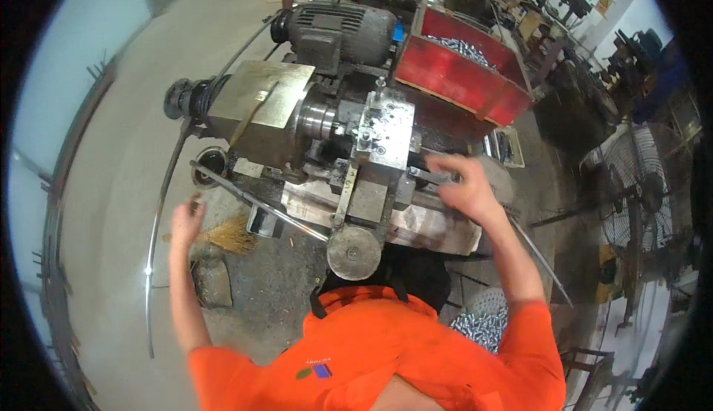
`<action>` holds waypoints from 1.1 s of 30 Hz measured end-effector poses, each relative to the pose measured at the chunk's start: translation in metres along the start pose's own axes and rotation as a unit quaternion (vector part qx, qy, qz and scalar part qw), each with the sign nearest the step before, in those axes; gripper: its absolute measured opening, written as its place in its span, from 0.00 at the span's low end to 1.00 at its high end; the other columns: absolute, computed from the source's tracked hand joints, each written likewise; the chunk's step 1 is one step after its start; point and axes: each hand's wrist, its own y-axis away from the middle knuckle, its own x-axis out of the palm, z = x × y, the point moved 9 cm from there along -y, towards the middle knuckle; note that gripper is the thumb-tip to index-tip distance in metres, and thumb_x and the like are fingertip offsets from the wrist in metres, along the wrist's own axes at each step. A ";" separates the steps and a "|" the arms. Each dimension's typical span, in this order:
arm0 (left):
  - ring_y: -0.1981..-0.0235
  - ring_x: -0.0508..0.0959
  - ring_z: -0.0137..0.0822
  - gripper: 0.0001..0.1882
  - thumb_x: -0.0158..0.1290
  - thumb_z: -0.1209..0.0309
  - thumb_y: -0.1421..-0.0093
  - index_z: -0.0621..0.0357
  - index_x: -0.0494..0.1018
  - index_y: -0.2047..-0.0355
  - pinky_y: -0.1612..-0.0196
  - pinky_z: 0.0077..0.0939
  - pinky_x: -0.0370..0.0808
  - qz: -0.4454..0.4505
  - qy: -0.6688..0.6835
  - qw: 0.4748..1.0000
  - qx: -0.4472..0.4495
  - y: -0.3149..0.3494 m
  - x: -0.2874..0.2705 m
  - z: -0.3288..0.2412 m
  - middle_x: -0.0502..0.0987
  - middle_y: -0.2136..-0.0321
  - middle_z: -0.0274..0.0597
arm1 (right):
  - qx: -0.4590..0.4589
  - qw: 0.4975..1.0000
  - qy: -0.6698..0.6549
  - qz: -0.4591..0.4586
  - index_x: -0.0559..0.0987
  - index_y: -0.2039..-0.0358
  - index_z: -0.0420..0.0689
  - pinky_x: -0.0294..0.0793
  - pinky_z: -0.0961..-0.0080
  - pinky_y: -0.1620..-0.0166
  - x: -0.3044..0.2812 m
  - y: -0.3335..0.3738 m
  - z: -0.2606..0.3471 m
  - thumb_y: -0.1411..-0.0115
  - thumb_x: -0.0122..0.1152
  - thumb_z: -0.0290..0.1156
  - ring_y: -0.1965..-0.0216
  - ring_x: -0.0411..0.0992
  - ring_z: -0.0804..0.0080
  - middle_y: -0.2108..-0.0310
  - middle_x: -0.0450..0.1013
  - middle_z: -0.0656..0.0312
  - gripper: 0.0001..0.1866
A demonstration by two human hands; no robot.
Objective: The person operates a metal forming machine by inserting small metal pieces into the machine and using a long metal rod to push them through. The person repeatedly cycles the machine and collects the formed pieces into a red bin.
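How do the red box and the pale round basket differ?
The red box is angular; the pale basket is rounded. The box's walls look solid, the basket's perforated. The box appears in the picture's upper part, the basket lower. Both hold shiny metal pieces.

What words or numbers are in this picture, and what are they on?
Orange shirt: tiny lettering beside a green-and-blue mark, not copied out here.
Pale flat bar on the machine: dark marks, too blurred to read.
Yellowish panel at the back: any writing is too small.
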 end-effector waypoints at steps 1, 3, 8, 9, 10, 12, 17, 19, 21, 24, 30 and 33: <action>0.71 0.78 0.45 0.19 0.53 0.66 0.45 0.56 0.71 0.53 0.65 0.35 0.73 -0.053 0.021 0.998 0.010 0.000 -0.034 -0.004 0.77 0.73 0.51 | -0.084 0.995 0.045 -0.012 0.78 0.62 0.41 0.71 0.67 0.56 0.009 -0.027 0.012 0.63 0.58 0.29 0.63 0.72 0.55 0.65 0.75 0.51 0.22; 0.70 0.78 0.46 0.18 0.53 0.66 0.44 0.57 0.71 0.54 0.66 0.36 0.73 -0.177 -0.012 0.983 0.041 0.014 -0.086 0.020 0.77 0.73 0.49 | -0.163 0.981 0.103 0.023 0.79 0.64 0.42 0.71 0.65 0.57 0.046 -0.082 0.048 0.64 0.58 0.35 0.62 0.71 0.53 0.67 0.74 0.49 0.22; 0.68 0.78 0.48 0.19 0.56 0.59 0.48 0.56 0.72 0.60 0.66 0.39 0.74 -0.122 -0.204 0.964 -0.122 0.061 -0.084 0.104 0.77 0.71 0.51 | -0.073 0.970 0.212 0.096 0.82 0.77 0.45 0.74 0.63 0.63 0.136 -0.151 0.041 0.67 0.56 0.33 0.69 0.74 0.49 0.75 0.75 0.48 0.14; 0.68 0.78 0.48 0.19 0.57 0.57 0.50 0.56 0.73 0.63 0.66 0.39 0.74 -0.083 -0.275 0.942 -0.172 0.072 -0.074 0.119 0.77 0.70 0.52 | -0.055 0.973 0.206 0.091 0.81 0.79 0.44 0.74 0.62 0.64 0.141 -0.152 0.040 0.68 0.55 0.33 0.70 0.74 0.49 0.77 0.74 0.47 0.13; 0.70 0.78 0.47 0.18 0.57 0.56 0.50 0.57 0.72 0.66 0.67 0.39 0.74 -0.083 -0.272 0.942 -0.181 0.072 -0.072 0.135 0.77 0.72 0.51 | -0.060 0.970 0.214 0.094 0.81 0.80 0.44 0.74 0.62 0.64 0.146 -0.152 0.043 0.68 0.55 0.33 0.71 0.74 0.49 0.78 0.74 0.46 0.12; 0.74 0.79 0.45 0.18 0.56 0.55 0.50 0.58 0.72 0.70 0.68 0.37 0.74 -0.076 -0.263 0.941 -0.197 0.064 -0.073 0.171 0.77 0.76 0.50 | -0.064 0.965 0.233 0.101 0.81 0.82 0.43 0.74 0.62 0.64 0.151 -0.150 0.043 0.68 0.54 0.33 0.71 0.74 0.49 0.78 0.74 0.46 0.12; 0.85 0.77 0.41 0.16 0.53 0.58 0.49 0.61 0.74 0.78 0.73 0.34 0.75 -0.058 -0.175 0.938 -0.295 0.040 -0.098 0.194 0.76 0.86 0.44 | -0.073 0.971 0.213 0.084 0.80 0.81 0.40 0.75 0.63 0.64 0.156 -0.153 0.041 0.69 0.55 0.34 0.70 0.75 0.50 0.77 0.74 0.46 0.13; 0.81 0.78 0.43 0.16 0.53 0.59 0.49 0.61 0.74 0.77 0.71 0.36 0.75 -0.044 -0.167 0.932 -0.318 0.041 -0.100 0.161 0.77 0.83 0.47 | -0.054 0.967 0.224 0.106 0.80 0.78 0.38 0.76 0.65 0.61 0.151 -0.152 0.042 0.68 0.57 0.34 0.68 0.76 0.52 0.74 0.75 0.46 0.16; 0.75 0.79 0.47 0.16 0.54 0.58 0.51 0.61 0.75 0.76 0.67 0.38 0.75 -0.100 -0.212 0.930 -0.283 0.052 -0.095 0.157 0.77 0.78 0.50 | -0.058 0.966 0.222 0.120 0.80 0.78 0.38 0.76 0.65 0.62 0.149 -0.149 0.049 0.67 0.57 0.34 0.68 0.76 0.52 0.74 0.75 0.46 0.15; 0.68 0.78 0.53 0.17 0.55 0.58 0.53 0.61 0.75 0.73 0.64 0.42 0.74 -0.126 -0.178 0.943 -0.252 0.079 -0.074 0.127 0.77 0.73 0.54 | -0.052 0.965 0.227 0.119 0.80 0.77 0.38 0.76 0.65 0.61 0.148 -0.150 0.044 0.66 0.58 0.34 0.67 0.76 0.52 0.73 0.76 0.47 0.15; 0.67 0.77 0.54 0.17 0.55 0.60 0.54 0.61 0.73 0.69 0.63 0.46 0.72 -0.112 -0.178 0.942 -0.262 0.118 -0.039 0.030 0.77 0.72 0.54 | -0.080 0.974 0.196 0.085 0.79 0.82 0.35 0.75 0.63 0.63 0.144 -0.147 0.047 0.69 0.55 0.31 0.71 0.74 0.47 0.77 0.73 0.42 0.14; 0.67 0.77 0.55 0.16 0.55 0.61 0.54 0.61 0.73 0.69 0.63 0.47 0.72 -0.120 -0.168 0.944 -0.257 0.124 -0.037 0.018 0.77 0.72 0.54 | -0.080 0.975 0.197 0.058 0.78 0.82 0.35 0.75 0.62 0.63 0.136 -0.146 0.048 0.70 0.55 0.31 0.71 0.75 0.47 0.78 0.73 0.42 0.14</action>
